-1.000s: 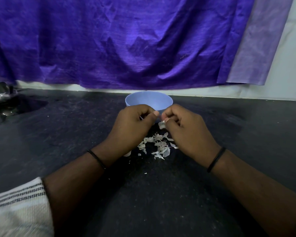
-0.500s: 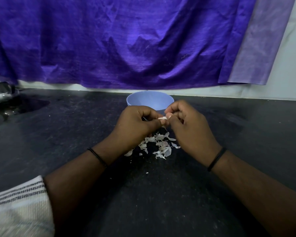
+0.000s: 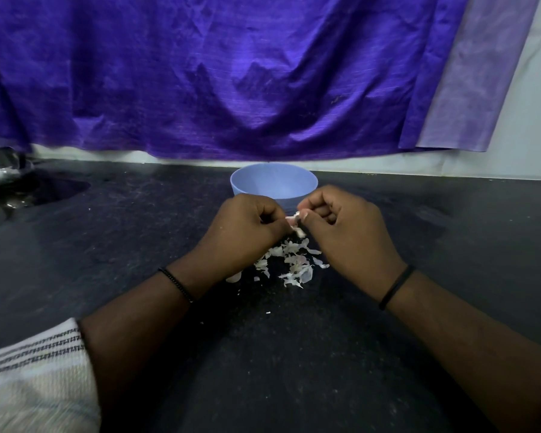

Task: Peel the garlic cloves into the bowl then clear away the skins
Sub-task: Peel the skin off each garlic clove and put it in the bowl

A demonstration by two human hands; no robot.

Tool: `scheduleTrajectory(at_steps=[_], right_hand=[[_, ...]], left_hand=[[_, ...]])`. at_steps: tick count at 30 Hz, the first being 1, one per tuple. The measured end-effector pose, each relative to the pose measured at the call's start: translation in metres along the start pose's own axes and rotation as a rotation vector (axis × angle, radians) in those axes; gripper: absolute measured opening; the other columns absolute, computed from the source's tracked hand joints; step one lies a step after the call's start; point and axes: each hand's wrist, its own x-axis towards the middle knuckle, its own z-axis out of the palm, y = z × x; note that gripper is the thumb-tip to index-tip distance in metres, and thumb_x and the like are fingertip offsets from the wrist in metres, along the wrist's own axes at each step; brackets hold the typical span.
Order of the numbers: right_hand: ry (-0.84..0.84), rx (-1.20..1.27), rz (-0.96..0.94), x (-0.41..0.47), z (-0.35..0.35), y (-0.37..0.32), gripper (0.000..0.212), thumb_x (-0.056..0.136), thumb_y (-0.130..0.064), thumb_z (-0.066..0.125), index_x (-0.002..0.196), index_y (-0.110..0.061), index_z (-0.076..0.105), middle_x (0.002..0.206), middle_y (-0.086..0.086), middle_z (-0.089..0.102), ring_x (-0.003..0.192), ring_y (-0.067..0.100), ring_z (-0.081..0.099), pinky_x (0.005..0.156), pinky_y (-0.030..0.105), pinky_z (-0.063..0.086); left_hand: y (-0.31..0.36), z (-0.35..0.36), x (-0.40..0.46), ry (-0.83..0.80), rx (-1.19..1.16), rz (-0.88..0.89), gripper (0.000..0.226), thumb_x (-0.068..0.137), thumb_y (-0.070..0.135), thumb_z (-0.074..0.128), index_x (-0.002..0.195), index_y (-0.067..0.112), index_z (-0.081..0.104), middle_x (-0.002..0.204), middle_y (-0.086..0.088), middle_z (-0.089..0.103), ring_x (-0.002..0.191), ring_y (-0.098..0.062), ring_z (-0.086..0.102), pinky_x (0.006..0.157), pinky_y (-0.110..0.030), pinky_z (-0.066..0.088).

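Left hand (image 3: 247,226) curled tight around a garlic clove (image 3: 295,225), right hand (image 3: 344,226) pinching at the same clove from the other side: both grips closed on it, just above the worktop (image 3: 294,354) and just in front of the bowl (image 3: 274,182). Only a pale sliver of clove visible between the fingertips; how much skin remains, impossible to tell. Skins (image 3: 289,264) scattered in a loose heap directly below the hands, touching the worktop, a few stray flecks nearer the body. Likely slips from here: clove squirting out of a slick pinch and skidding off across the dark surface; a torn skin clinging to damp fingers and riding into the bowl with the clove; a wrist brushing the heap and spreading the light flakes wider, making the later clearing harder. Bowl very near the knuckles, so a careless forward reach could nudge it toward the wall. Cloth (image 3: 231,73) hanging low behind the bowl, its hem close above the rim: little headroom there for a high drop. Open room plentiful to left and right of the hands and on the near side toward the body. Steel vessel (image 3: 3,170) far off at the left edge, well apart. Front edge of worktop out of view, so no telling how close the forearms lie to it.
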Motion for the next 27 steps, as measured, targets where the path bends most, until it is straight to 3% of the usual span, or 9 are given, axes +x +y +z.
scheduleTrajectory(at_steps=[2,7,10,15,19,22,25,27], right_hand=[[0.021,-0.078,-0.031,-0.0004,-0.0006,0.0026,0.006,0.09,-0.012,0.068,0.09,-0.017,0.07,0.073,-0.015,0.064,0.069,-0.007,0.059,0.063,0.007,0.046],[-0.005,-0.095,-0.014,0.0005,-0.0027,0.0053,0.017,0.083,-0.007,0.07,0.094,-0.02,0.074,0.073,-0.016,0.062,0.067,-0.003,0.058,0.066,0.008,0.046],[-0.019,-0.112,0.006,0.0009,-0.0025,0.0063,0.017,0.081,-0.008,0.072,0.091,-0.021,0.077,0.067,-0.018,0.061,0.064,-0.003,0.057,0.064,0.006,0.044],[-0.095,-0.026,0.087,0.0017,-0.0025,0.0053,0.005,0.085,-0.018,0.073,0.084,-0.023,0.075,0.067,-0.01,0.07,0.059,-0.004,0.061,0.057,0.01,0.047],[-0.101,-0.024,0.106,0.0017,-0.0027,0.0073,0.011,0.084,-0.014,0.073,0.089,-0.023,0.075,0.068,-0.006,0.07,0.054,-0.003,0.058,0.056,0.008,0.044],[-0.117,-0.014,0.109,0.002,-0.0024,0.0072,0.009,0.082,-0.015,0.076,0.087,-0.024,0.076,0.069,-0.007,0.069,0.056,-0.004,0.058,0.059,0.011,0.046],[-0.114,0.018,0.124,0.0024,-0.0032,0.0072,0.008,0.082,-0.015,0.076,0.085,-0.023,0.075,0.068,-0.006,0.069,0.056,-0.004,0.058,0.058,0.013,0.046],[-0.113,0.05,0.137,0.0028,-0.0037,0.007,0.009,0.083,-0.013,0.075,0.085,-0.022,0.074,0.067,-0.006,0.069,0.055,-0.003,0.058,0.056,0.013,0.045]], left_hand=[[-0.0024,-0.0003,0.0013,-0.066,0.028,-0.042,0.02,0.086,0.02,0.073,0.067,0.016,0.07,0.06,0.006,0.067,0.048,0.003,0.053,0.058,-0.022,0.046],[-0.0027,-0.0042,0.0026,-0.122,0.185,-0.103,0.013,0.077,0.023,0.081,0.068,0.02,0.073,0.062,0.014,0.069,0.055,0.003,0.06,0.055,-0.016,0.045],[-0.0026,-0.0076,0.0025,-0.138,0.225,-0.135,0.015,0.07,0.022,0.087,0.068,0.021,0.072,0.062,0.012,0.069,0.057,0.002,0.061,0.058,-0.02,0.047],[-0.0007,-0.0061,0.0023,-0.057,0.236,-0.135,0.035,0.085,0.048,0.072,0.063,0.02,0.072,0.054,0.011,0.065,0.05,0.001,0.055,0.053,-0.025,0.044],[0.0002,-0.008,0.0039,-0.031,0.297,-0.124,0.023,0.078,0.03,0.078,0.062,0.017,0.068,0.058,0.008,0.065,0.058,0.0,0.059,0.055,-0.023,0.042],[0.0007,-0.0081,0.0015,-0.03,0.277,-0.067,0.018,0.071,0.013,0.08,0.075,0.026,0.067,0.074,0.011,0.063,0.069,0.0,0.057,0.058,-0.019,0.039],[-0.004,-0.0062,0.0017,-0.008,0.149,-0.037,0.014,0.078,0.016,0.078,0.082,0.028,0.072,0.075,0.008,0.069,0.068,0.0,0.061,0.059,-0.012,0.043],[-0.0059,-0.0042,0.0015,-0.027,0.003,-0.022,0.011,0.083,0.015,0.076,0.081,0.026,0.076,0.073,0.009,0.073,0.068,0.001,0.065,0.066,-0.018,0.051]])
